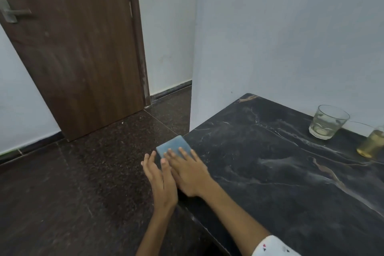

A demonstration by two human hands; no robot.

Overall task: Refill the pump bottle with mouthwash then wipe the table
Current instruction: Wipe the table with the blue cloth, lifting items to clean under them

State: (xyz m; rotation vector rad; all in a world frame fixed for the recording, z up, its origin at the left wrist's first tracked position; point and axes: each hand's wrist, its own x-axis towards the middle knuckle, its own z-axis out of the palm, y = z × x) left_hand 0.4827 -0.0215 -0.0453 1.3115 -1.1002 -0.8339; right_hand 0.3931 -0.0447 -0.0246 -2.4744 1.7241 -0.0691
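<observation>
- A folded blue cloth [173, 146] is seen at the left edge of the dark marbled surface [270, 172], part of it overhanging the edge towards the floor [83, 172].
- The right hand [187, 174] is laid flat on the cloth, its fingers [182, 153] straight and slightly spread, pressing on the near half of the cloth.
- The left hand [161, 178] is held just beside the right one, off the edge of the surface; its fingers [150, 158] are straight and close together, and nothing is gripped by them. Whether the cloth's edge is touched by them cannot be told.
- An empty clear glass [327, 121] is found well apart from the fingers, far to their right, against the wall [291, 37].
- A second glass container holding yellowish liquid [372, 143] is cut off by the right frame edge, just beyond the glass.
- A brown door [79, 48] is seen beyond the fingers, to their left.
- A white patterned sleeve [274, 246] is seen on the right arm.
</observation>
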